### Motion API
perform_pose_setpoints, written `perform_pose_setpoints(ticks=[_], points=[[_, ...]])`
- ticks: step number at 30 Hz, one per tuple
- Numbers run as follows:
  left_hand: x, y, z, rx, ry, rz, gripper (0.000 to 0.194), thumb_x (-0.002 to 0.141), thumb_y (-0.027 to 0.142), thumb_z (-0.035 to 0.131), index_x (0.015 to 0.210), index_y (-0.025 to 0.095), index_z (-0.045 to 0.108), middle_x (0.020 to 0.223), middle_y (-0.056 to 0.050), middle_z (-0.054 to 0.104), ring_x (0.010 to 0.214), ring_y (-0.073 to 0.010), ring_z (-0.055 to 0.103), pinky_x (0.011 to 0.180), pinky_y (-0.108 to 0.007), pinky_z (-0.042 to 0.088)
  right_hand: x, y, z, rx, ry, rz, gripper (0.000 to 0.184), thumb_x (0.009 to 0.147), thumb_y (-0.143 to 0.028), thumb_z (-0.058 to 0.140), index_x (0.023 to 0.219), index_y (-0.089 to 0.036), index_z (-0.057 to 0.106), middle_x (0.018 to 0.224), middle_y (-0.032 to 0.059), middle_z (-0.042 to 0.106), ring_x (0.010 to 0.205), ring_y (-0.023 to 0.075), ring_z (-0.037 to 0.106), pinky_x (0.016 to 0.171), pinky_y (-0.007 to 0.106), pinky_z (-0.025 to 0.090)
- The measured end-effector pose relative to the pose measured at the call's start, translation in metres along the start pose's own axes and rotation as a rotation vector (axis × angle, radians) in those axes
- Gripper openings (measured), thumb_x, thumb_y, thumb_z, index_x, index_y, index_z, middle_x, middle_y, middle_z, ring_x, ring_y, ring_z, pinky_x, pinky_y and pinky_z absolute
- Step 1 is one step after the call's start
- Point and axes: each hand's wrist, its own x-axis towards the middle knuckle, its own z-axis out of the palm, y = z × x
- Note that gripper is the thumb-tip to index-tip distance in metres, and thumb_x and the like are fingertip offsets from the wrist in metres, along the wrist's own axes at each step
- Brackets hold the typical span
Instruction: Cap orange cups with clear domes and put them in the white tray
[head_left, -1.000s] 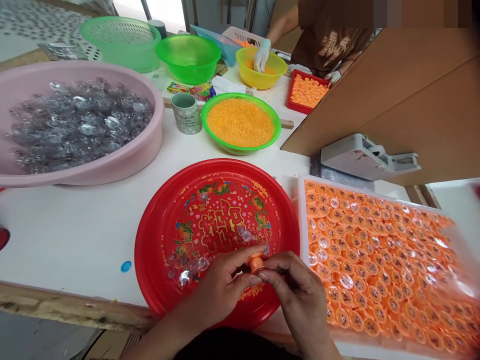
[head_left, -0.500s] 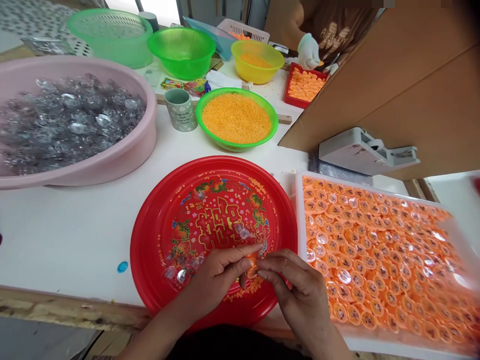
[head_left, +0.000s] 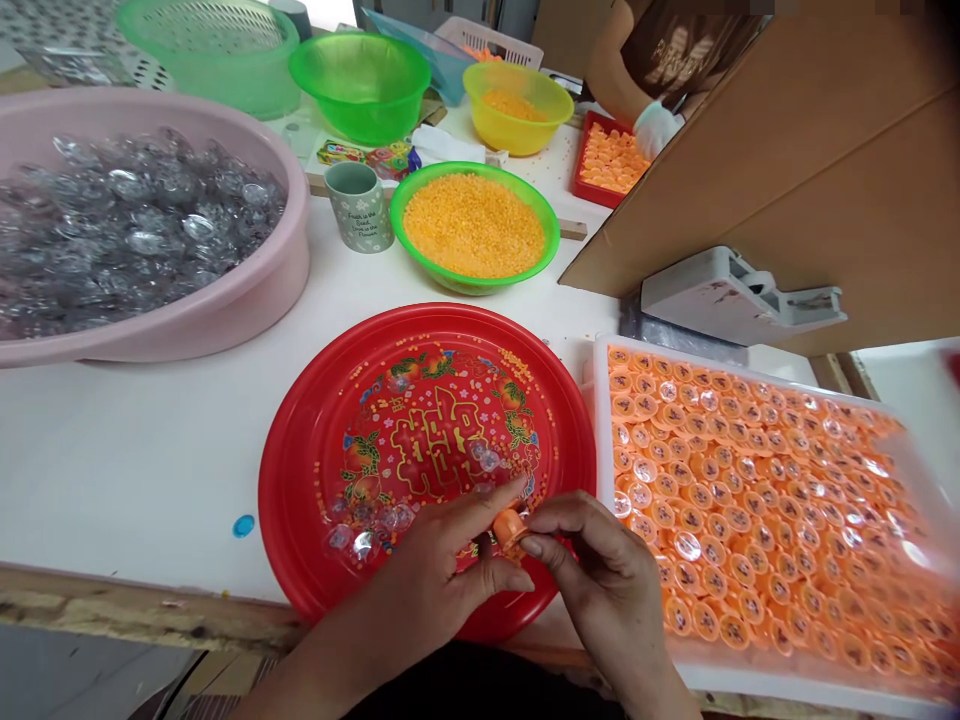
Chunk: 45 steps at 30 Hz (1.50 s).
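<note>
My right hand pinches a small orange plastic cup by its rim between thumb and fingers. The cup is tilted, its closed end towards my left hand. That hand is partly open: its index finger lies along the cup and its thumb stands apart below. Both hands are over the near right part of a red round tray with a printed pattern. Clear round plastic pieces and scattered small orange beads lie in the tray.
Right of the tray, a white bin holds many orange cups with printed lids. A pink tub of clear pieces, a green bowl of orange beads and a mug stand around. A cardboard sheet partly hides a person's gloved hand.
The orange cup has turned and more of its side shows. My left thumb has moved off it, downwards. Across the table, the other person's gloved hand has moved right and down beside the red box.
</note>
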Motion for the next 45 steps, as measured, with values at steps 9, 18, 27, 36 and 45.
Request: perform_pose_setpoints(ticks=[9, 18, 27, 36, 45], points=[[-0.006, 0.007, 0.006, 0.242, 0.098, 0.125, 0.045, 0.097, 0.031, 0.048, 0.141, 0.035, 0.045, 0.142, 0.0, 0.055, 0.127, -0.0211, 0.053, 0.11, -0.039, 0.041, -0.006, -0.003, 0.002, 0.032, 0.024, -0.092, 0.019, 0.085, -0.006, 0.064, 0.086, -0.024, 0.07, 0.082, 0.0008, 0.068, 0.075, 0.015, 0.065, 0.067, 0.026, 0.052], [-0.004, 0.005, 0.017, 0.116, 0.198, 0.09, 0.04, 0.092, 0.036, 0.056, 0.132, 0.028, 0.057, 0.129, -0.004, 0.065, 0.119, -0.0244, 0.059, 0.105, -0.039, 0.046, -0.009, -0.002, 0.009, 0.128, 0.101, 0.03, 0.017, 0.084, -0.009, 0.067, 0.088, -0.025, 0.068, 0.08, -0.0009, 0.066, 0.074, 0.0138, 0.063, 0.065, 0.023, 0.053], [-0.004, 0.011, 0.012, 0.02, 0.172, 0.005, 0.038, 0.089, 0.032, 0.059, 0.126, 0.03, 0.063, 0.105, -0.003, 0.073, 0.105, -0.0261, 0.063, 0.089, -0.037, 0.053, -0.015, -0.007, 0.009, -0.014, 0.087, -0.047, 0.02, 0.087, -0.008, 0.062, 0.092, -0.026, 0.068, 0.085, 0.0009, 0.067, 0.078, 0.0152, 0.064, 0.071, 0.026, 0.052], [0.006, 0.007, 0.016, -0.13, 0.187, -0.105, 0.039, 0.081, 0.034, 0.068, 0.117, 0.022, 0.065, 0.097, -0.003, 0.073, 0.09, -0.0225, 0.067, 0.082, -0.034, 0.053, -0.011, -0.006, 0.01, 0.03, 0.063, 0.067, 0.015, 0.088, -0.013, 0.06, 0.093, -0.026, 0.068, 0.087, 0.0007, 0.064, 0.081, 0.0148, 0.062, 0.072, 0.024, 0.051], [0.01, 0.009, 0.005, -0.118, 0.006, -0.088, 0.032, 0.079, 0.031, 0.072, 0.11, 0.023, 0.07, 0.091, -0.001, 0.071, 0.085, -0.0198, 0.063, 0.076, -0.03, 0.049, -0.006, -0.007, 0.002, 0.534, -0.175, 0.403, 0.006, 0.086, -0.025, 0.067, 0.084, -0.021, 0.064, 0.082, 0.0008, 0.062, 0.081, 0.0165, 0.061, 0.074, 0.026, 0.05]])
